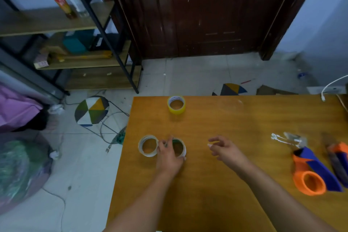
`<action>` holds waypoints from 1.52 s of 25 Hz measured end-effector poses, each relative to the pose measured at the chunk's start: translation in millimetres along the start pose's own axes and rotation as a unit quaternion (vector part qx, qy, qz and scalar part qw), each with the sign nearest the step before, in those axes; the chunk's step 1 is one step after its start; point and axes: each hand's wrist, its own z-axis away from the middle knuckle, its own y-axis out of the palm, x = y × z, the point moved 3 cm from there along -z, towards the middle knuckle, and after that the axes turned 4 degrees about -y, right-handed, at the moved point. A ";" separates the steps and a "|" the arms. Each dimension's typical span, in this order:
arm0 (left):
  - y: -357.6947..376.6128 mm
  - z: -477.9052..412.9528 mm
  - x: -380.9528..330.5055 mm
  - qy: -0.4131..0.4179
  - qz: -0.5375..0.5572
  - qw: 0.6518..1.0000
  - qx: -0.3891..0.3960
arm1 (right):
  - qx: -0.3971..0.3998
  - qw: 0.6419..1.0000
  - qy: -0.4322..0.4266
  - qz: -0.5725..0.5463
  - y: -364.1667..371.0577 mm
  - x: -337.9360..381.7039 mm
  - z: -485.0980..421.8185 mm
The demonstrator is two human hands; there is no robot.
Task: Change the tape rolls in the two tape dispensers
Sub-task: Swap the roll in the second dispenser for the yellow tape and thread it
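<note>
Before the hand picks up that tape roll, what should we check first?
1. Left hand on the green-lined roll: ok, fingers touch it.
2. Firm grip: cannot tell.
3. Right hand free: ok, open over the table.
4. White roll out of the way: not ok, right beside it.
5. Nearer dispenser empty: ok, its orange hub is bare.
6. Yellow roll spare: ok, standing apart.

Place: you are in a lived-in room of a home, used for storage and odd jobs.
Entry: dark panelled wooden door (203, 11) ahead of you.
Floor: pale tiles (188, 75), littered with scraps.
Storage: metal-framed shelf (62, 24) at your left, carrying bottles (63, 3) and boxes.
Seating: patchwork-topped stool (91, 110) beside your table (216, 184).
Clutter: stuffed plastic bag (20, 171) on the floor.
</note>
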 end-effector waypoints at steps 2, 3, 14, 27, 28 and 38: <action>3.0 -0.2 1.2 0.011 -0.008 1.000 -0.005 | -0.002 1.000 0.006 -0.003 5.6 -1.5 -5.3; 3.3 -0.3 1.9 0.020 -0.016 1.000 -0.008 | -0.003 1.000 0.009 -0.006 8.6 -2.0 -7.9; -61.9 -106.2 -37.3 -0.072 0.196 0.974 -0.089 | -0.004 0.999 0.039 -0.015 16.6 -0.4 -30.1; -47.5 -196.2 -61.9 -0.192 0.209 0.959 0.014 | -0.007 0.999 0.038 -0.029 15.2 14.7 -36.9; -50.1 -193.1 -64.0 -0.207 0.241 0.948 0.016 | -0.010 0.999 0.041 -0.030 12.6 13.7 -34.4; -142.6 -78.0 -113.0 -0.160 0.519 0.832 0.110 | -0.019 0.999 -0.022 -0.022 -26.4 65.3 8.1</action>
